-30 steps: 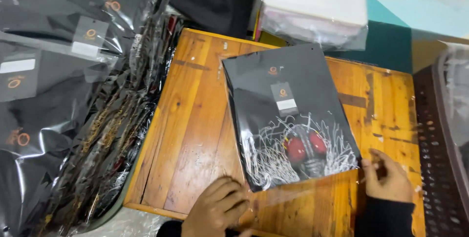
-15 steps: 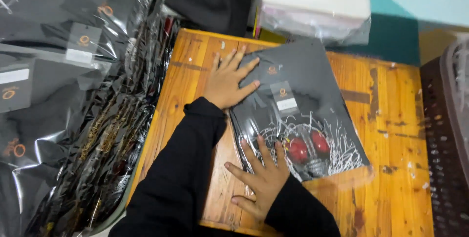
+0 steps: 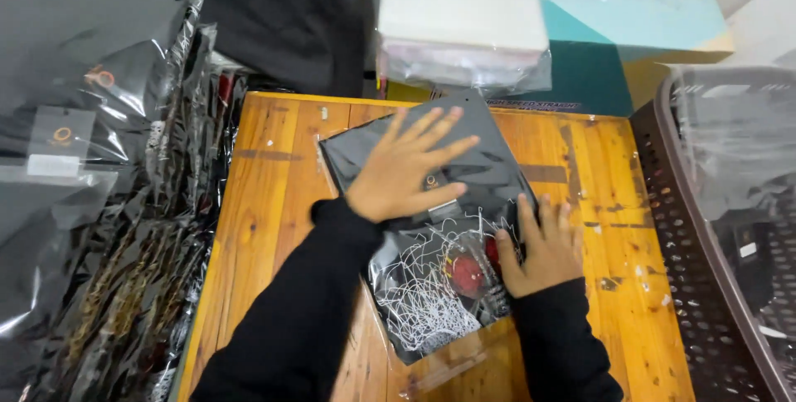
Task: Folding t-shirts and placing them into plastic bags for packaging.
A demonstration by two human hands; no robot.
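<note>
A folded black garment in a clear plastic bag [image 3: 431, 302], printed with white scribbled lines and a red shape, lies tilted on the orange wooden table [image 3: 265, 203]. My left hand [image 3: 406, 166] lies flat on the bag's upper half with fingers spread; its black sleeve crosses in from the lower left. My right hand [image 3: 539, 244] presses flat on the bag's right edge next to the red print. Neither hand grips anything.
A tall pile of bagged black garments [image 3: 83, 162] lies left of the table. A dark perforated plastic basket [image 3: 688, 228] stands at the right. Behind the table are a white stack in clear wrap [image 3: 460, 12] and a teal box [image 3: 630, 12].
Both hands came up from the table's near edge onto the bag. The left slid from the bag's top left corner toward its middle, the right moved to its right edge. The bag turned slightly.
</note>
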